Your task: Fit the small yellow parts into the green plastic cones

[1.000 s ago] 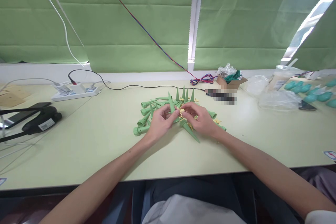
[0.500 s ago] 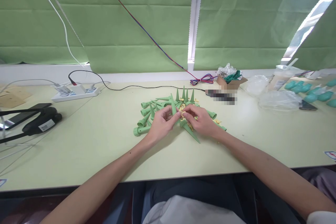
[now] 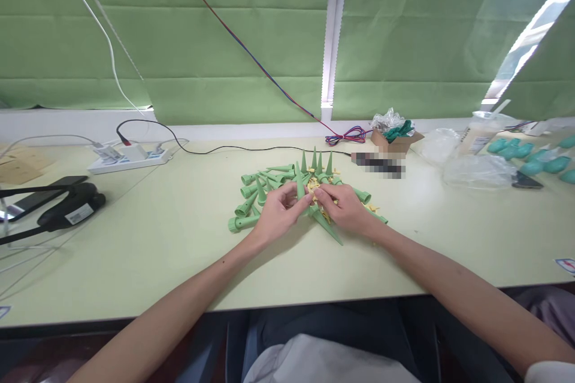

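Observation:
My left hand (image 3: 282,210) is closed around a green plastic watering spike (image 3: 299,179), its pointed end upward. Close beside it, my right hand (image 3: 342,204) pinches a small yellow plastic piece against the spike's side; the fingers cover most of the piece. Around both hands lies a pile of similar green spikes, some standing point up, others on their sides with ribbed caps showing. One loose spike (image 3: 327,227) lies just below the right fingers, its point toward the front right. Small yellow pieces (image 3: 313,184) are heaped in the middle of the pile, partly hidden behind my hands.
A power strip (image 3: 130,160) with plugs and a black strapped device (image 3: 72,206) are on the left. At the back right stand a small cardboard box (image 3: 395,143), a drink cup (image 3: 478,134) and plastic bags (image 3: 478,172), with several teal objects (image 3: 532,166) farther right.
The spike in my left hand has shifted slightly right and downward. My right fingers have closed in on its side, and the yellow piece between them is now more hidden.

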Tool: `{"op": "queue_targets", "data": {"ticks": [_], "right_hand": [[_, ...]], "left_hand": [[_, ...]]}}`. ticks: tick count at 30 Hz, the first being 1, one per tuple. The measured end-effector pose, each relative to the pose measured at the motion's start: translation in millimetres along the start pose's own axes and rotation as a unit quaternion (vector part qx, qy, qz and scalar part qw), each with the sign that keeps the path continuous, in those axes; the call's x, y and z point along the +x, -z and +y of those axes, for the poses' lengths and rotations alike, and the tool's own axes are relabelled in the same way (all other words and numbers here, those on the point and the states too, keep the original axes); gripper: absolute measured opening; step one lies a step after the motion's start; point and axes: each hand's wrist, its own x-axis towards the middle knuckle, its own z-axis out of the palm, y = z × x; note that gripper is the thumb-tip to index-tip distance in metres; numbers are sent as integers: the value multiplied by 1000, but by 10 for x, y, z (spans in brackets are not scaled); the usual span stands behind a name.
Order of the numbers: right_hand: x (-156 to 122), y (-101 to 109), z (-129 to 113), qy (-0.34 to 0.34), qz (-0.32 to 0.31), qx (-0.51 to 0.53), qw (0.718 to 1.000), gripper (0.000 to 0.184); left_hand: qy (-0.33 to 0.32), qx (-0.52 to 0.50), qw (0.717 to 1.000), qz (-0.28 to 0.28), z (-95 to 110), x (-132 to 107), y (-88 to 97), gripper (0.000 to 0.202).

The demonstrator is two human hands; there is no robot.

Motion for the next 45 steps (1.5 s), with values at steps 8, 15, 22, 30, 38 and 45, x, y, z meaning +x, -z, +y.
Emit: {"op": "queue_targets", "data": {"ticks": [8, 15, 22, 30, 38, 45], "right_hand": [[9, -9, -8, -22, -9, 23, 999, 57], [9, 1, -23, -24, 27, 28, 999, 48], [-12, 6, -33, -13, 16, 89, 996, 17], [-12, 4, -27, 10, 6, 68, 998, 14], [-8, 13, -21, 8, 2, 37, 999, 23], [-4, 8, -18, 2, 1, 0, 1000, 36]], "left_hand": [[-2, 8, 1000, -9, 25, -8, 1, 33], [-5, -2, 1000, 23, 36, 7, -3, 31], [-3, -37, 998, 45, 52, 12, 2, 31], [-4, -2, 999, 38, 8, 13, 3, 32], [-8, 38, 998, 39, -34, 2, 7, 32], [-25, 43, 998, 25, -32, -8, 1, 32]]}}
